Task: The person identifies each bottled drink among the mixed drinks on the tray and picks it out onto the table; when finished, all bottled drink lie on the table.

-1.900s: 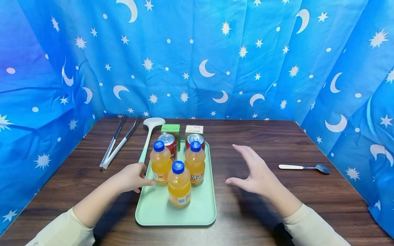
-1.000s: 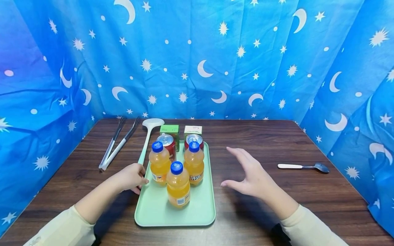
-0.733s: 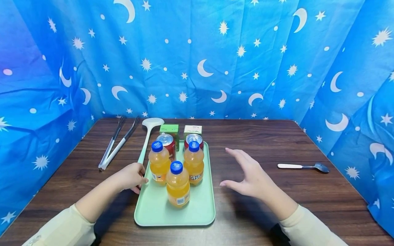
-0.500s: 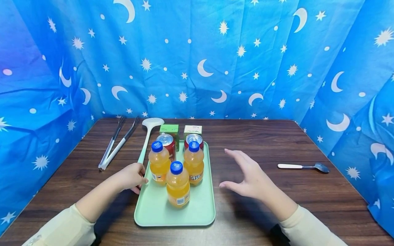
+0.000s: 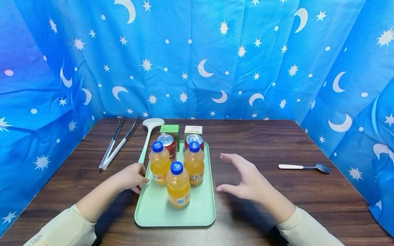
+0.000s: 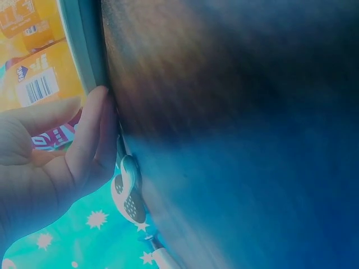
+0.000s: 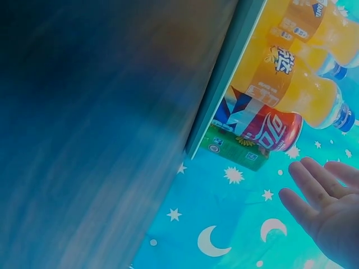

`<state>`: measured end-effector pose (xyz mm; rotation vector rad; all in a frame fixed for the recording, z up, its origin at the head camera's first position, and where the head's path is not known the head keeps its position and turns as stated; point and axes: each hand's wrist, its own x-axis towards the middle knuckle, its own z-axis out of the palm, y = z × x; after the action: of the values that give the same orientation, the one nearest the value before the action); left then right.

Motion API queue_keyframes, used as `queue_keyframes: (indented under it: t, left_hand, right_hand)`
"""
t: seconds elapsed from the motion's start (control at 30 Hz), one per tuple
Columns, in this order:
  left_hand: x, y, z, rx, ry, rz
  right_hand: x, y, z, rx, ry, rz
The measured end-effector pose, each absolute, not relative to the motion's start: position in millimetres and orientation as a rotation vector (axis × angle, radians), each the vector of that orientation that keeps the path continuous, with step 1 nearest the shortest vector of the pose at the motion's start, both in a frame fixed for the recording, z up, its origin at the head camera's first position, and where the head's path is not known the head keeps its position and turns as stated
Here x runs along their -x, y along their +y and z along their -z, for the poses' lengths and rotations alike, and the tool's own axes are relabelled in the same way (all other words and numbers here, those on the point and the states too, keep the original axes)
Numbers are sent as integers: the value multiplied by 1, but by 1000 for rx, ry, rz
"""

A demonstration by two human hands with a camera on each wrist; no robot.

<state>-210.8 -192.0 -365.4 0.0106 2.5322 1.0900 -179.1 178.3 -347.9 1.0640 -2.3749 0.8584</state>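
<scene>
A pale green tray (image 5: 157,215) lies on the table, bearing three orange soda bottles (image 5: 178,189) with blue caps, and two red soda cans (image 5: 194,138) behind them. At the tray's left rim, my left hand (image 5: 130,177) pinches the edge, thumb over the rim and fingers on its outer side. That hold shows in the left wrist view too, where the left hand (image 6: 61,145) meets the tray's wall (image 6: 84,45). My right hand (image 5: 246,179) hovers to the right of the tray, apart from it, thumb and fingers spread, holding nothing.
Two drink cartons, one with a green top (image 5: 170,129) and one with a white top (image 5: 193,130), stand at the tray's far end. Left of it lie a skimmer (image 5: 148,140) and metal tongs (image 5: 118,147). A white-handled spoon (image 5: 303,167) rests at the right.
The left thumb has come in from above the tray onto its left rim, and that hand now grips it. My right hand has drifted left, closer to the tray. The bottles stay put.
</scene>
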Motion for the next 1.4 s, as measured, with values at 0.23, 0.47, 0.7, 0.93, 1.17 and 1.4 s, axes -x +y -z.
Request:
queue_keyframes:
  t: [0.23, 0.47, 0.7, 0.93, 1.17, 1.4]
  left_hand:
    - [211, -192, 366, -11, 2530, -1084]
    - [210, -193, 365, -30, 2527, -1087]
    - [209, -191, 364, -7, 2526, -1075]
    - [207, -189, 365, 2, 2542, -1062]
    - [207, -190, 368, -15, 2568, -1047]
    - [206, -188, 367, 2, 2565, -1027]
  right_hand:
    - [178, 176, 347, -1086, -2379, -890]
    - [176, 176, 345, -1098, -2382, -996]
    - [175, 172, 345, -1111, -2378, -1095]
    - [171, 167, 346, -1151, -2329, -1140]
    - [167, 164, 345, -1178, -2311, -1164]
    - [167, 162, 346, -1187, -2282, -1183]
